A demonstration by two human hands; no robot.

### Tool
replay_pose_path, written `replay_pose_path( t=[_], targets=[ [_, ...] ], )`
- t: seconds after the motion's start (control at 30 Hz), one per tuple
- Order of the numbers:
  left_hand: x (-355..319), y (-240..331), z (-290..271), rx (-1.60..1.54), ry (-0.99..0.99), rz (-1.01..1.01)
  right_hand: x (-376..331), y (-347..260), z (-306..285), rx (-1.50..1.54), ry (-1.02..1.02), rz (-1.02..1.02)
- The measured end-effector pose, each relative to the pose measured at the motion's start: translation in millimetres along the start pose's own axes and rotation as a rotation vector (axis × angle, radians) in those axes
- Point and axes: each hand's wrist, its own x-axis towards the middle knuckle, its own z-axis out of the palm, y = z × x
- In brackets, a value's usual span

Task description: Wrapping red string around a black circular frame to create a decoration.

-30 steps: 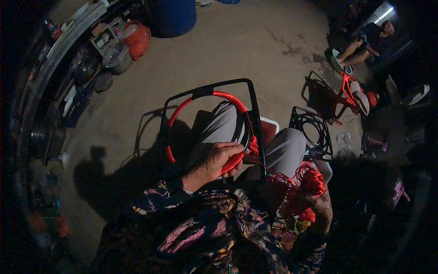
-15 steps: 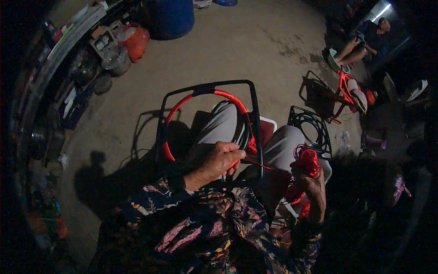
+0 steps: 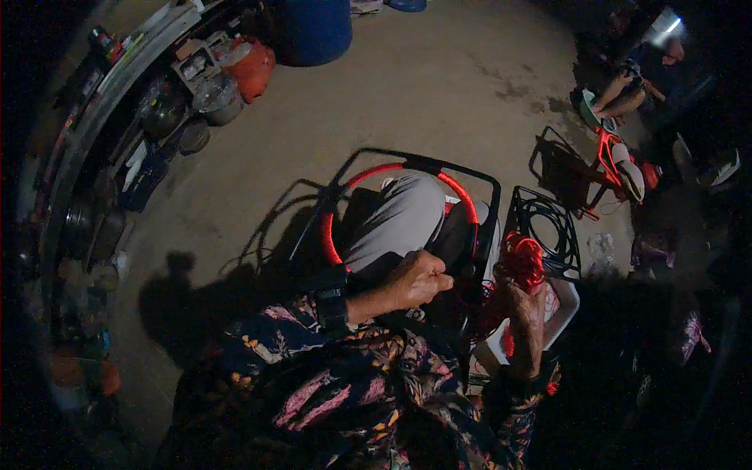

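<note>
The frame stood on the person's lap, near centre. Red cord already wrapped its round hoop, but the outer black bars were bare, so much winding seemed left. The left hand was fisted tight on the hoop's near rim. To the right, the right hand clutched a cord bundle.
</note>
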Motion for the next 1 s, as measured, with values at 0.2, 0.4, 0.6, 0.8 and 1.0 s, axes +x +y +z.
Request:
replay_pose_path(
  t=[0.2,0.4,0.6,0.8,1.0],
  targets=[
    [16.4,11.5,-13.3,-0.207,-0.121,-0.409,2.7,37.4,6.3,0.032,0.072,0.064],
    [21.2,-5.3,-8.8,-0.354,-0.238,-0.594,-5.7,22.0,8.7,-0.083,0.024,0.113],
    [35.2,-8.4,-8.9,-0.046,-0.32,-0.42,-59.4,-11.4,47.3,0.095,-0.208,0.127],
    [26.4,-5.9,-8.2,-0.107,-0.172,-0.247,-61.4,-5.4,78.5,-0.238,-0.623,-0.184],
    [44.9,5.6,-1.1,-0.181,-0.131,-0.452,-60.1,-0.1,117.6,-0.216,-0.595,-0.531]
  ],
)
